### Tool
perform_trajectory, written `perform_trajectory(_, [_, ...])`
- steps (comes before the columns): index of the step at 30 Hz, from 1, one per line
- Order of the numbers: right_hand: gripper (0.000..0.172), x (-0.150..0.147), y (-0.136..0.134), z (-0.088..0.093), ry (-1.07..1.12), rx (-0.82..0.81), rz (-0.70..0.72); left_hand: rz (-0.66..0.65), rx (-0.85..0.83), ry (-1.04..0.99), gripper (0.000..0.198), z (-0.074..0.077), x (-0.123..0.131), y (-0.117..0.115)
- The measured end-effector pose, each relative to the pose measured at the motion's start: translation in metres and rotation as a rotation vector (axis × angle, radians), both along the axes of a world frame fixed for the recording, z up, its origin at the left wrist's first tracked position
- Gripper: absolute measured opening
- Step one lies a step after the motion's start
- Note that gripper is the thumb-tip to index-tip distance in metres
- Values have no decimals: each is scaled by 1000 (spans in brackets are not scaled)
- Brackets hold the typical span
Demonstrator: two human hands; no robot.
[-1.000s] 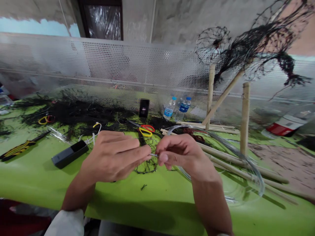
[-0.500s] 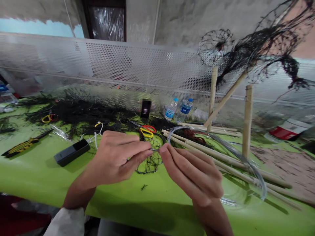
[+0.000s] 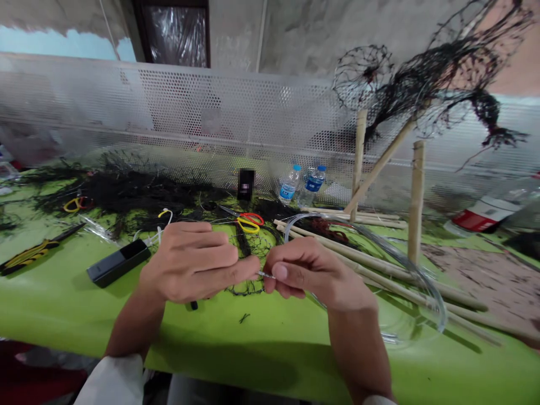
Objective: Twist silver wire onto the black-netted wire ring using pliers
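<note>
Tiny metal bit (image 3: 265, 274) (unidentifiably small)

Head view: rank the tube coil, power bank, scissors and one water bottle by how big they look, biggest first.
1. the tube coil, by far the widest.
2. the power bank.
3. the scissors and the bottle look about alike; both sit farther from the camera, so I leave them unranked.

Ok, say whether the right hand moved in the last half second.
Yes. Against the red-and-yellow scissors, the right hand has drawn slightly nearer the person and curled shut, pinching the metal piece.
</note>
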State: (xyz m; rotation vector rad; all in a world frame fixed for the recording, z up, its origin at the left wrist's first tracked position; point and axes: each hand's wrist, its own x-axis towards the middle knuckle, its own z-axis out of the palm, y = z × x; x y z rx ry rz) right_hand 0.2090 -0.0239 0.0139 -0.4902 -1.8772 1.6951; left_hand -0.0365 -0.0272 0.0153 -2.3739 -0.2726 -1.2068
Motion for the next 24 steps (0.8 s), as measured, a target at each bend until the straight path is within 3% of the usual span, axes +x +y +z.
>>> perform_trajectory(6, [25,-7,8,-9,117,-201,76,-1,-66,19,10,1,-3,0])
perform_trajectory(10, [21,-9,9,-9,110,-124,63,42,-65,45,2,3,-3,-3])
perform_trajectory(13, [23,-8,3,-2,32,171,-34,98,-122,60,12,3,-2,-6])
perform_trajectory(19, [13,-7,-20,4,-136,1026,-445,119,-242,24,11,1,-1,-11])
perform_trajectory(24, [6,-7,-28,-3,-237,1327,-536,143,-293,8,13,2,-3,-22])
